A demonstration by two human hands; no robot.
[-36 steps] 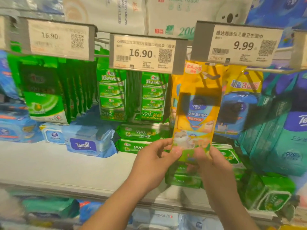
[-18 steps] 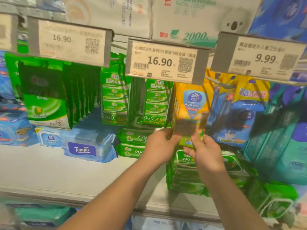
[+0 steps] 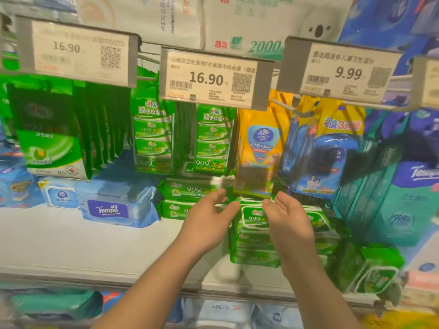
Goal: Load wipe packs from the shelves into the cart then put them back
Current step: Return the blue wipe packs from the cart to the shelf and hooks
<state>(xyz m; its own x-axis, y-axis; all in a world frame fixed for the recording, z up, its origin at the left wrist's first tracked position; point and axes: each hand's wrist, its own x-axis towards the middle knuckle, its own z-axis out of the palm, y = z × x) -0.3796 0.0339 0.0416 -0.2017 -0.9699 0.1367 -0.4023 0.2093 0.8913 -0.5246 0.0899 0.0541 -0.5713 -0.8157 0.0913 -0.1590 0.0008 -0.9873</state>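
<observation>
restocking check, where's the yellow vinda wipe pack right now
The yellow Vinda wipe pack hangs right of centre, between the green 999 packs and blue pack.

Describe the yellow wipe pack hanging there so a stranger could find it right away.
Find the 9.99 price tag. Just below its left end hangs the yellow wipe pack, above both open hands. It is the only yellow-fronted pack with a blue shield logo; green packs hang left, blue ones right.

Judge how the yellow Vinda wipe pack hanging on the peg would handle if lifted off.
The yellow Vinda pack looks like a soft film pouch, so probably floppy, sagging below any pinch. It hangs thin and flat from the peg, likely light. Its glossy film may be slightly slippery. Both hands sit open beneath it.
</observation>
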